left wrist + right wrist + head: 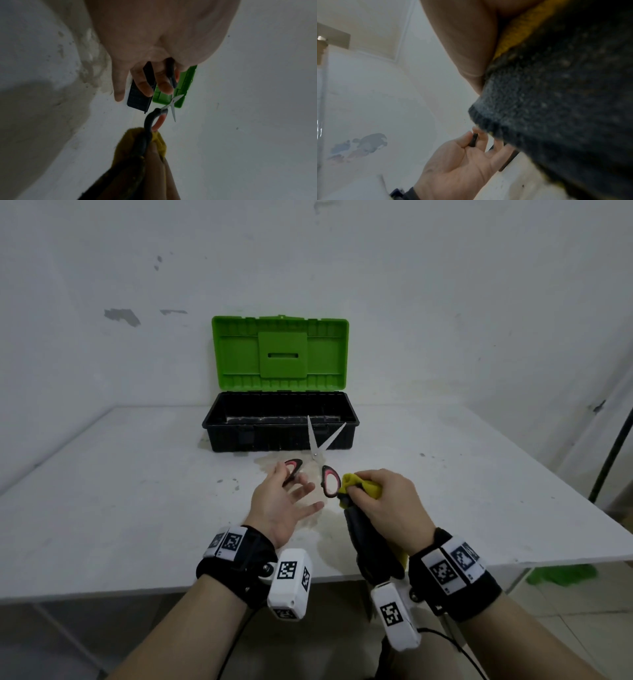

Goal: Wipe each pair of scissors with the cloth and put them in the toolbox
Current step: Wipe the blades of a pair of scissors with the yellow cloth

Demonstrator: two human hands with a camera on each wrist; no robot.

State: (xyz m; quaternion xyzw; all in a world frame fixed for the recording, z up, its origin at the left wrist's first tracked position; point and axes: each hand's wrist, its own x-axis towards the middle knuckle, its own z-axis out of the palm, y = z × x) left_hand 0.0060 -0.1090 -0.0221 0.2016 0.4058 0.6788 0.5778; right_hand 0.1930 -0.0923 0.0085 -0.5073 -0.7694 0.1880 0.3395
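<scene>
Steel-bladed scissors with black-and-pink plastic loop handles hang blades-apart between both hands, in front of the open black toolbox with the green lid. The left hand has its thumb and a finger hooked on one loop, other fingers splayed; the right hand clamps the yellow-and-dark-grey cloth around the end of the other loop. Wiping well probably means steadying the left-hand loop and drawing the cloth outward from the pivot, fingers off the edges. Cloth hides the right fingertips; the toolbox floor is too dark to read.
</scene>
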